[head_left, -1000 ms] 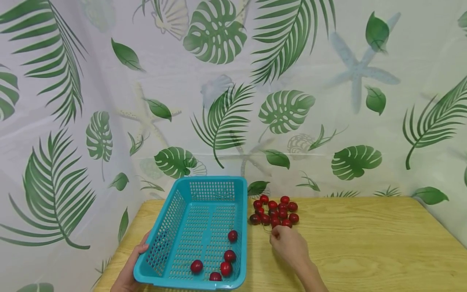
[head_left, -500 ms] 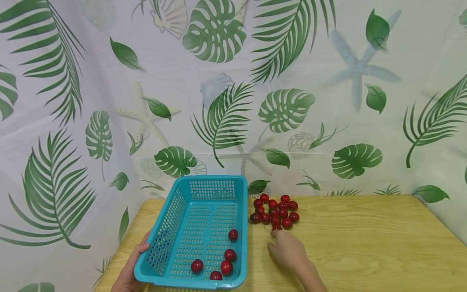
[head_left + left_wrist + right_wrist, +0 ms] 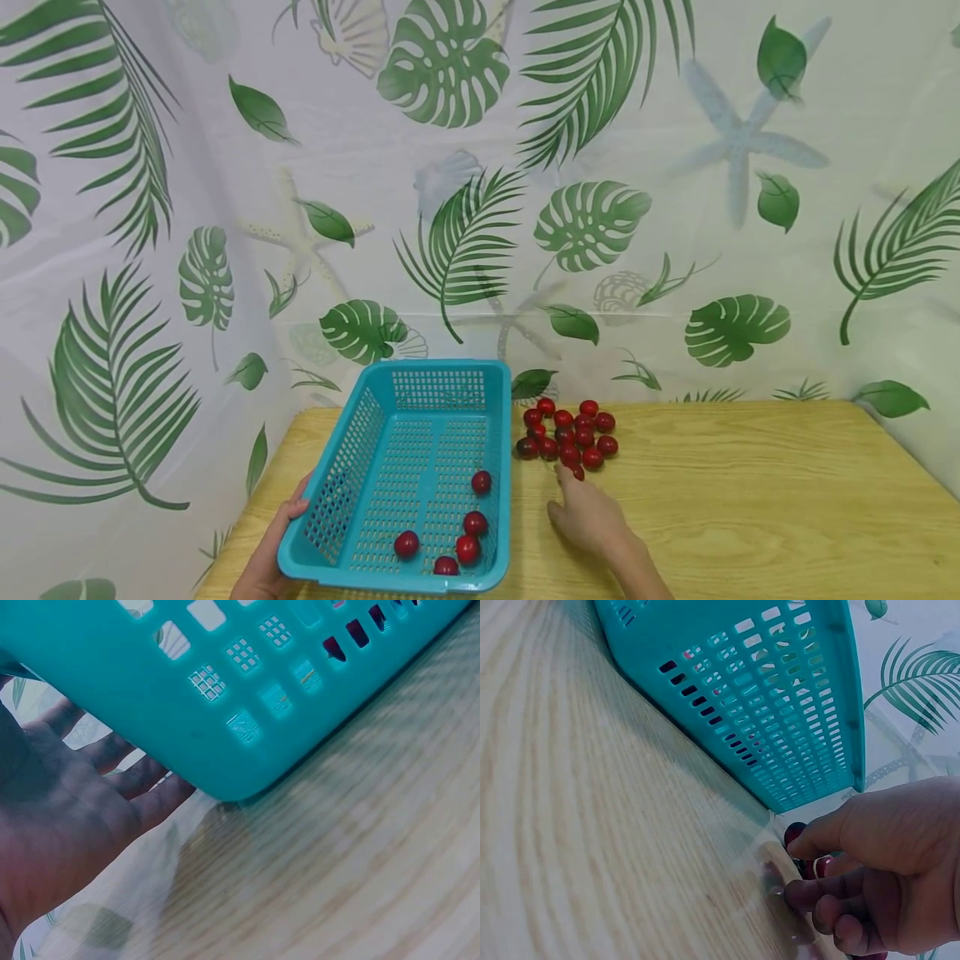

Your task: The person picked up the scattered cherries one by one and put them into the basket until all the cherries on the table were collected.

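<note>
A blue plastic basket [image 3: 420,442] stands on the table at centre left, with several red cherries [image 3: 468,549] in its near right part. My left hand [image 3: 272,542] grips its left side, thumb over the rim; in the left wrist view my left fingers [image 3: 112,754] lie along the outside wall. To the right of the basket is a cluster of loose cherries [image 3: 568,452]. My right hand [image 3: 592,512] is at the cluster's near edge, index fingertip right at the closest cherry [image 3: 575,472], thumb apart from it. The other fingers [image 3: 840,919] are bent in the right wrist view.
The light wood table [image 3: 750,500] extends to the right of the cherries. A leaf-patterned sheet [image 3: 637,167] hangs behind the table and along its left side.
My right hand's index finger has straightened out toward the nearest cherry, away from the thumb. That cherry has come into sight. My left hand and the basket hold their place.
</note>
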A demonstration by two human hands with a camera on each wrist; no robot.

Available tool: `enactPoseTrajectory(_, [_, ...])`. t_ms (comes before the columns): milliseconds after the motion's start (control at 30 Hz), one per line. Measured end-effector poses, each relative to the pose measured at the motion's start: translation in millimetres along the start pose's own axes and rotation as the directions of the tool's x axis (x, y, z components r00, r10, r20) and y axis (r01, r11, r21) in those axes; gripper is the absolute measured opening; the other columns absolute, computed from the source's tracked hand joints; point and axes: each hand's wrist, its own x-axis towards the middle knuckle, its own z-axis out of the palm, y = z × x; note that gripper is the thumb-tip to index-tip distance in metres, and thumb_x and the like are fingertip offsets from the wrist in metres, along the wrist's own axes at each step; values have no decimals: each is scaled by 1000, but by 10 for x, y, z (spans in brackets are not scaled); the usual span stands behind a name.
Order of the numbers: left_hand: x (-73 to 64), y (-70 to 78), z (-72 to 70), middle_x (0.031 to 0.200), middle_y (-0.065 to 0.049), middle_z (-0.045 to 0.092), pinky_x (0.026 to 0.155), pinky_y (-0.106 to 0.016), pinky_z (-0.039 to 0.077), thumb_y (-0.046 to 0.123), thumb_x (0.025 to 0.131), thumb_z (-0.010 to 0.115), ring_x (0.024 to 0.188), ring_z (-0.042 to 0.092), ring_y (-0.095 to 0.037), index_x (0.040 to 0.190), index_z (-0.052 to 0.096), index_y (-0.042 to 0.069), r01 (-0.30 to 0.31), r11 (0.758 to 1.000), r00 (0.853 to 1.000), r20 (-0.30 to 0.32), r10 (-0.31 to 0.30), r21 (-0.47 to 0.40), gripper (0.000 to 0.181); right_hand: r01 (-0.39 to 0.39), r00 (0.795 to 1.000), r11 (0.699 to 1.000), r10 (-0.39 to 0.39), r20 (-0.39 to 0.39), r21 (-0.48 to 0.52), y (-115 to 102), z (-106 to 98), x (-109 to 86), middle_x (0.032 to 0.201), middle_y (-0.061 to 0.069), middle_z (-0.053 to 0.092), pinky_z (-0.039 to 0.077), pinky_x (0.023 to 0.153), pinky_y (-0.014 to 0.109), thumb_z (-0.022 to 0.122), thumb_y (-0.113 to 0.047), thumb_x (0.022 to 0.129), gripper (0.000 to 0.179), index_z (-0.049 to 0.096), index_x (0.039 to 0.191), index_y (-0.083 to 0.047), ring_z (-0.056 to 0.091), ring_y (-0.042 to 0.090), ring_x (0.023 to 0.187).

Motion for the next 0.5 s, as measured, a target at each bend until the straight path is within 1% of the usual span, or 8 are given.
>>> enactPoseTrajectory(100, [-4,-18,1,164,-23,0,96,-34,39,37,102,21,143,15,-41,160,-1,19,6,1000,1000,8,-6,-9,66,-13,999,1000,13,43,-2,2,23,4,133,28,58,48,91,58,63,-17,91,59,45,142,8,58,45,117])
enactPoseTrajectory(167, [-7,-32,5,164,-23,1,95,-35,40,39,101,22,141,17,-41,161,0,21,9,1000,1000,14,-9,-12,66,-13,999,1000,14,52,-6,1,37,8,135,28,57,48,91,59,63,-18,91,61,43,143,8,58,45,118])
enactPoseTrajectory(267, [-15,-46,14,164,-22,4,95,-36,40,42,101,25,141,18,-40,161,1,22,29,999,1000,9,-29,-19,67,-6,999,1000,7,45,-16,-1,48,15,135,29,56,49,88,58,64,-17,91,62,42,143,8,59,44,117])
enactPoseTrajectory(400, [-25,-48,14,164,-22,4,95,-36,40,44,102,25,141,19,-40,161,1,24,40,999,999,8,-40,-31,67,5,999,1000,-5,35,-15,0,55,13,130,26,60,50,86,57,64,-16,90,55,50,138,8,61,43,114])
enactPoseTrajectory(500, [-31,-39,18,164,-21,4,95,-36,41,43,102,25,141,20,-39,161,2,23,36,999,999,3,-36,-29,67,10,1000,1000,-10,28,-16,-6,56,10,119,22,66,52,82,55,66,-15,89,42,59,126,5,64,39,106])
